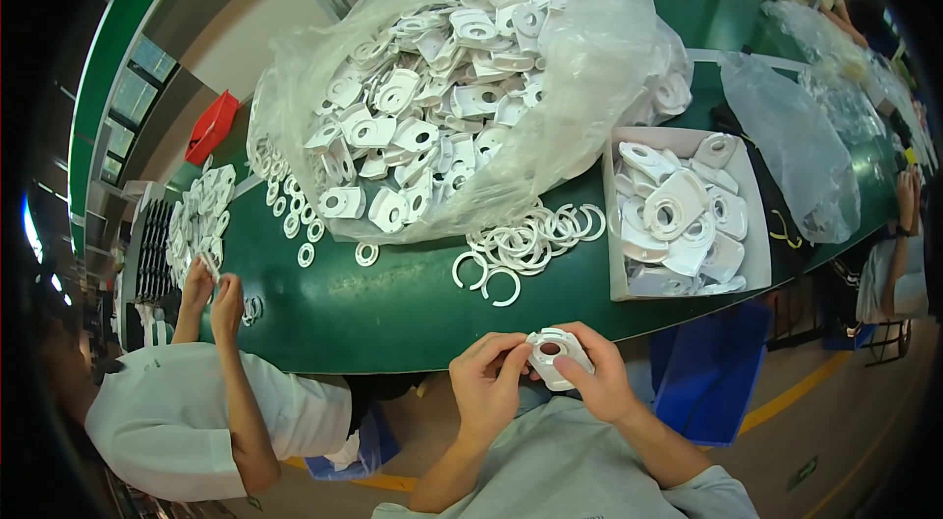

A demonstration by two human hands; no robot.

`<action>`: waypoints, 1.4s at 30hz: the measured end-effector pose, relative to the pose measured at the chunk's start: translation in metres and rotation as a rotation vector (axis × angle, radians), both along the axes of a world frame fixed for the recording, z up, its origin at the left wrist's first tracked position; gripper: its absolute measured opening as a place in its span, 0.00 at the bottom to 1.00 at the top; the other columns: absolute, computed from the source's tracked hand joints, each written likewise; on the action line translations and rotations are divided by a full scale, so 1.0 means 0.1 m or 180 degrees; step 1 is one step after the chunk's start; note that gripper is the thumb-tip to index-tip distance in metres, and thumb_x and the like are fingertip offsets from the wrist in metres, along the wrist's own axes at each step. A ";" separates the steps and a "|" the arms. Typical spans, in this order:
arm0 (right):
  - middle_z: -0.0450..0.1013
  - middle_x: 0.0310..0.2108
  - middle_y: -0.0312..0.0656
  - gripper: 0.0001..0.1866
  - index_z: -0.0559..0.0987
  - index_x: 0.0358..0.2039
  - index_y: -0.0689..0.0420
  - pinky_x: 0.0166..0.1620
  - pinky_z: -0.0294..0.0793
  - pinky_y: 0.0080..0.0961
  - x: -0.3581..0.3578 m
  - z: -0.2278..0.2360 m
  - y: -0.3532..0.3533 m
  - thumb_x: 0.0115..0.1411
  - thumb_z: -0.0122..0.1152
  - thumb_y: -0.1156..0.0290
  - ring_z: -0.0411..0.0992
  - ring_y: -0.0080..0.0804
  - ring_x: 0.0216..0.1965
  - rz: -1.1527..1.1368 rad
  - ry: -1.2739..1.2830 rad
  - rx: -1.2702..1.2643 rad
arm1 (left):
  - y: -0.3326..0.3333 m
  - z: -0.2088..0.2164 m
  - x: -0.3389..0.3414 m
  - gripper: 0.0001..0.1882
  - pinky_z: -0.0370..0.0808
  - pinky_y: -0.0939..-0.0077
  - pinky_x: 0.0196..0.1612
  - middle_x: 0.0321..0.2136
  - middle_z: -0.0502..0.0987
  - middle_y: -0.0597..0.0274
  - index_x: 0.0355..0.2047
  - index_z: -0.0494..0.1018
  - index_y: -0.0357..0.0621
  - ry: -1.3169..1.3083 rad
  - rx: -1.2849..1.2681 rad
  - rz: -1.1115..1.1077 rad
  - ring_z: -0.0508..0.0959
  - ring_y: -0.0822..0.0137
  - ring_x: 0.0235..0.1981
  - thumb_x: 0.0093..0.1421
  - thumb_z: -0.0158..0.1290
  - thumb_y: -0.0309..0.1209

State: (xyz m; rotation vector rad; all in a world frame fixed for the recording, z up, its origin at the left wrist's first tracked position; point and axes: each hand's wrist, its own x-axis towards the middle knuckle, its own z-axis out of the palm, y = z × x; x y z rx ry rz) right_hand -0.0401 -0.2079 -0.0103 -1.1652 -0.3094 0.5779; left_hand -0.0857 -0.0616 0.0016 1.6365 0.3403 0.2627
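Just off the table's near edge, I hold a white plastic part (567,374) with a round hole in its flat body. My right hand (606,377) grips its right side, the thumb lying across its face. The fingers of my left hand (491,378) pinch its left edge; whether they hold a smaller piece there is hidden. Beyond my hands lies a pile of white C-shaped rings (521,242). To the right of that pile, a white carton (619,269) holds several similar white plastic parts (678,205).
A large clear plastic bag (580,116) full of white parts covers the middle of the green table (393,323). Closed white rings (305,254) lie at its left. A co-worker's hands (221,293) work at the left. Blue bins (709,372) stand below the table edge.
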 end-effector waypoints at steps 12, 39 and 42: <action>0.76 0.28 0.38 0.09 0.77 0.36 0.64 0.32 0.69 0.17 0.05 0.00 -0.03 0.62 0.50 0.72 0.71 0.19 0.28 -0.0179 -0.0416 -0.0475 | 0.08 0.16 0.10 0.14 0.73 0.81 0.35 0.31 0.76 0.56 0.36 0.79 0.33 -0.0502 0.0349 -0.0594 0.76 0.69 0.33 0.48 0.57 0.12; 0.76 0.22 0.41 0.12 0.78 0.29 0.66 0.28 0.71 0.19 0.07 -0.05 -0.06 0.62 0.52 0.69 0.75 0.23 0.24 0.0319 -0.0197 -0.0466 | 0.22 0.17 0.05 0.10 0.76 0.80 0.36 0.32 0.78 0.53 0.31 0.79 0.31 -0.0262 0.0307 -0.1045 0.78 0.68 0.33 0.46 0.57 0.11; 0.76 0.23 0.42 0.13 0.77 0.29 0.66 0.27 0.71 0.19 0.07 -0.05 -0.08 0.62 0.51 0.69 0.75 0.23 0.23 0.0388 -0.0051 -0.0432 | 0.20 0.17 0.04 0.11 0.76 0.80 0.35 0.32 0.78 0.53 0.32 0.79 0.32 -0.0230 0.0300 -0.0967 0.78 0.68 0.32 0.47 0.57 0.12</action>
